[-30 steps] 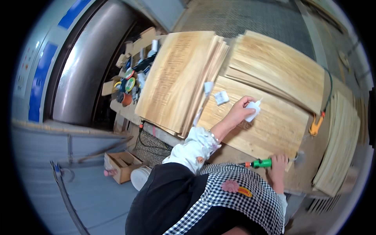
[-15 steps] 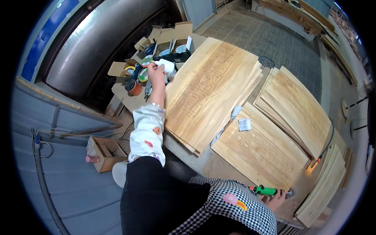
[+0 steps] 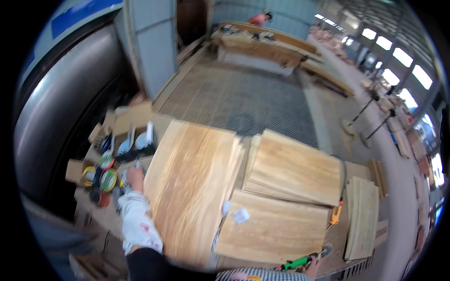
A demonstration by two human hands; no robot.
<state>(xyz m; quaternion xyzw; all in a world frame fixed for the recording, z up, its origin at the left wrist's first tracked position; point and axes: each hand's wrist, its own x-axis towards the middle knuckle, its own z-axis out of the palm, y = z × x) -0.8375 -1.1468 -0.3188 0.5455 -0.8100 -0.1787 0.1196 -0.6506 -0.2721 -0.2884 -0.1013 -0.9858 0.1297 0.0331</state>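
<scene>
On the left, my left hand (image 3: 135, 177) reaches in among boxes and discs beside a large wooden panel (image 3: 187, 187). Its fingers look closed around a small greyish thing, blurred and too small to name. Low on the right, my right hand (image 3: 311, 269) grips a green power sander (image 3: 296, 263) whose round grey head (image 3: 327, 250) points away from me. Close to that tool lies a wooden panel (image 3: 276, 229) bearing a white paper packet (image 3: 241, 216). Green-labelled discs (image 3: 108, 180) and a reddish-brown jar (image 3: 98, 197) stand near my left hand.
Open cardboard boxes (image 3: 136, 117) crowd the table's left side. Stacked panels (image 3: 295, 168) lie at right centre, with more boards (image 3: 363, 218) beyond. An orange-handled tool (image 3: 336, 214) rests between them. Another person (image 3: 260, 18) is at a far bench (image 3: 262, 51).
My view has tilted up, bringing in the far workshop. The white object formerly in my left hand no longer shows, and that hand is lower among the supplies. My right hand keeps the green sander.
</scene>
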